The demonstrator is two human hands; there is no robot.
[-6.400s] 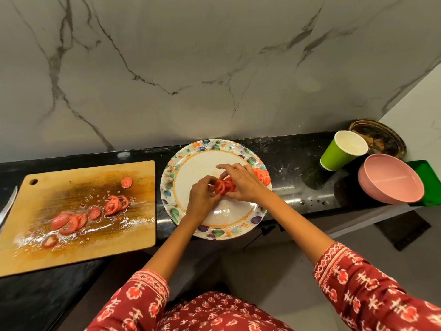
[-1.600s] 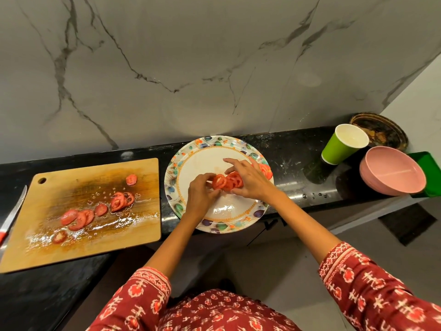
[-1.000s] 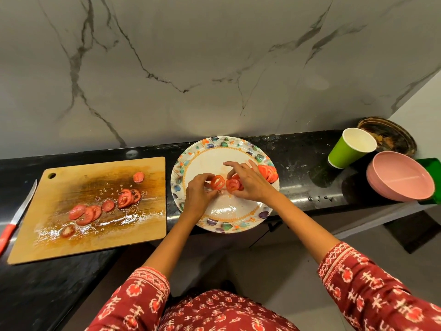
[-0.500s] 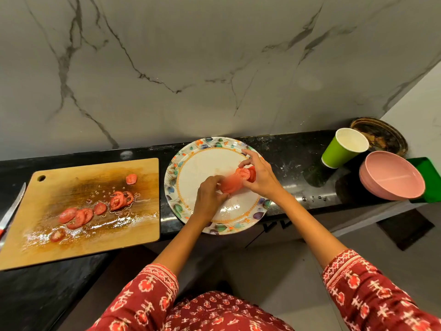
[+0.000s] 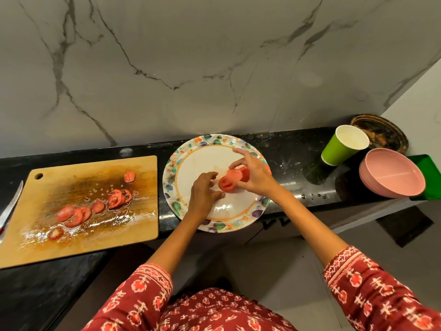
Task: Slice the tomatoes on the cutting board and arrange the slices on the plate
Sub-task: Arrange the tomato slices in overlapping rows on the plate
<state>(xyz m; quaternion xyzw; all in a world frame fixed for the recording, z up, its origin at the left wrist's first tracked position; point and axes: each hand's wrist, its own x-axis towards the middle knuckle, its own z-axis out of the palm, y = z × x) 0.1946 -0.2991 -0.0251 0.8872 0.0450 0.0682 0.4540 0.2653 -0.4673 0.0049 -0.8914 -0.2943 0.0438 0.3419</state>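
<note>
Black stone surface (image 5: 293, 161) carries our wooden cutting board (image 5: 78, 237) left of the floral plate (image 5: 191, 149). Slicing looks done; we judge arranging barely begun. Loose tomato slices (image 5: 78, 213) wait on the board. Over the plate, our right hand (image 5: 255, 175) pinches a small stack of slices (image 5: 232, 179); our left hand (image 5: 202, 194), fingers loosely curled, reaches toward it. The plate's remainder shows only juice.

I can only see part of the knife (image 5: 9, 206); the left edge of the frame cuts it off. My right hand (image 5: 254, 174) hides some tomato slices (image 5: 232, 180), blurred, mid-frame.
</note>
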